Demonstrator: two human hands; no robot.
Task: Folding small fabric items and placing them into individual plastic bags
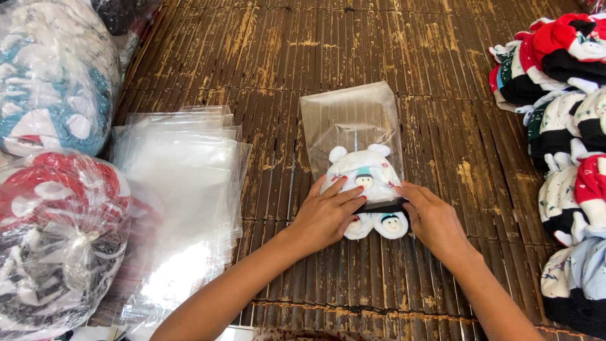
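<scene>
while half bagged, hat [365, 179] under both hands [379, 218]

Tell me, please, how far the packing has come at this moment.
Done: full sacks sit left. In hand: left hand and right hand push a white baby hat into a clear bag, its lower part still outside. Left: loose hats right, empty bags stacked.
</scene>
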